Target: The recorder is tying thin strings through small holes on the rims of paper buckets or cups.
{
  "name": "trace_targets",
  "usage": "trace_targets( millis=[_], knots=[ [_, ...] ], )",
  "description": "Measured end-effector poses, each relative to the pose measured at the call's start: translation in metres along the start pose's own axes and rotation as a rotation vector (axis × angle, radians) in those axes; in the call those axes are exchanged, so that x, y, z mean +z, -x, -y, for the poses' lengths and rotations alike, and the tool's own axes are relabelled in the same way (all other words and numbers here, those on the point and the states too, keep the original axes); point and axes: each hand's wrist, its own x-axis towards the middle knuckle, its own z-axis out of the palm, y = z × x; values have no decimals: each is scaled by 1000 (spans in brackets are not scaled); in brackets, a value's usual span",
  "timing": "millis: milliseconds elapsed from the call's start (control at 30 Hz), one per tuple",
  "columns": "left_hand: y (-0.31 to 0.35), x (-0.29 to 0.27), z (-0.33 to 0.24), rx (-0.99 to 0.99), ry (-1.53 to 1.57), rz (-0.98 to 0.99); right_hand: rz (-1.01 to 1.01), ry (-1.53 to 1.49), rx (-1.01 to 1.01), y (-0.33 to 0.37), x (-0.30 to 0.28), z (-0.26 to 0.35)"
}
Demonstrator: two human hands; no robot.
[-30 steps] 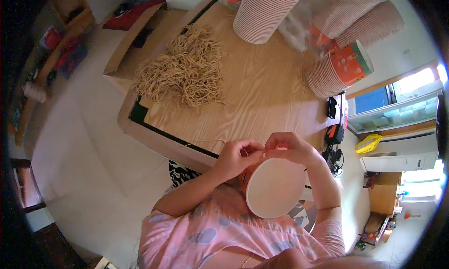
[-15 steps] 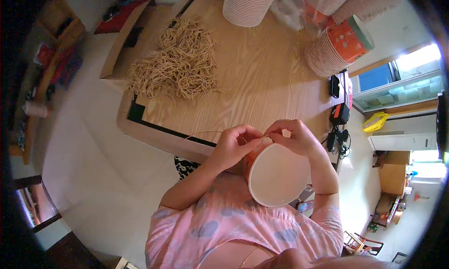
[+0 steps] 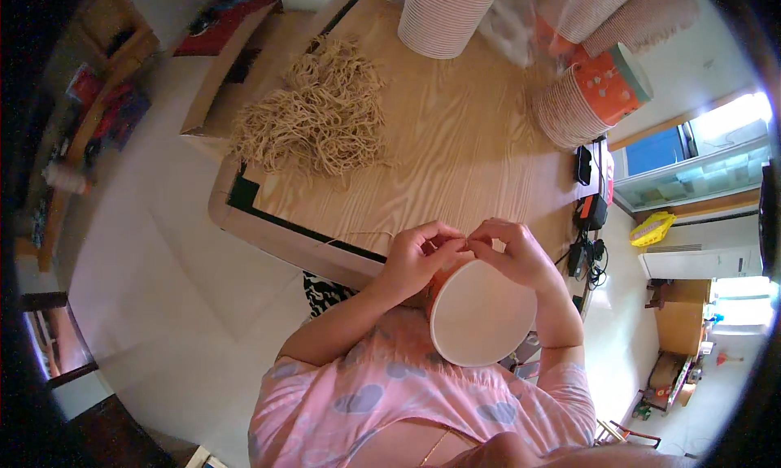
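Pinching what looks like a tan string (image 3: 358, 234) with my left hand (image 3: 409, 265) and right hand (image 3: 521, 255), I am holding both at the rim of the paper tub (image 3: 484, 317) by the counter's (image 3: 455, 159) near edge, while a string pile (image 3: 313, 122) is lying toward the left edge.

1 yellow bag (image 3: 652, 229) — blue pane (image 3: 655, 153)

The cup (image 3: 484, 313) before me looks of paper, smooth and matt inside. The worktop (image 3: 455, 143) shows wood grain, smooth with slight gloss. The heap of string (image 3: 325, 114) seems rough, the bag (image 3: 506, 35) is crinkled clear plastic, and my shirt (image 3: 390, 387) is matt cloth.
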Motion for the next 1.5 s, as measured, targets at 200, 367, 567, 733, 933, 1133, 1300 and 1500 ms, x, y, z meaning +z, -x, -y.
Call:
trace_targets(
  millis=[200,367,567,733,933,1133,1300,1500],
  knots=[
    [2,2,7,-7,-9,-25,-12,15,-26,0,1,-4],
    [4,2,5,43,-69,-35,1,3,5,-1,-1,3],
    [2,-1,5,128,-113,-80,-15,-12,-22,-1,0,1],
    [1,2,-18,164,-276,-23,-15,51,-18,-2,0,-2],
    [-1,6,-8,264,-393,-90,6,2,66,-1,1,4],
    [-1,6,-8,214,-375,-124,40,66,34,-2,-3,4],
    [-1,-5,-2,106,-256,-59,-22,28,30,0,0,-5],
    [0,-12,2,10,-104,-2,2,26,37,0,-1,4]
  ],
)
